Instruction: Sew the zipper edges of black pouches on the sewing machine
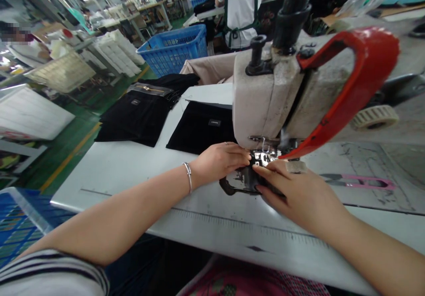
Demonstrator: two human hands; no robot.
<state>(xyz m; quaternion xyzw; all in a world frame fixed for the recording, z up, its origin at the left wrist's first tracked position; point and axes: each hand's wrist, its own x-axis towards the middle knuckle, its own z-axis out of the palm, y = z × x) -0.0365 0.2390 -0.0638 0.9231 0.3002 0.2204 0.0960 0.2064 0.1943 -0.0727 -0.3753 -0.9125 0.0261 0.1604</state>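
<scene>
A sewing machine head (268,96) with a red guard (361,65) stands over the white work table. At its lit presser foot (264,157), my left hand (221,163) presses its closed fingers on the edge of a black fabric piece (199,125) with a small label. This piece lies flat behind the hand and runs toward the needle. My right hand (295,189) is on the near right side of the foot, fingertips bent in against a small dark part there. What those fingers pinch is hidden. Both hands nearly meet.
More black labelled pieces (136,114), one with a zipper, lie stacked at the table's left end. Pink-handled snips (365,182) rest on the right. Blue baskets stand behind (175,50) and at lower left (20,225). A person in an apron (241,12) is beyond.
</scene>
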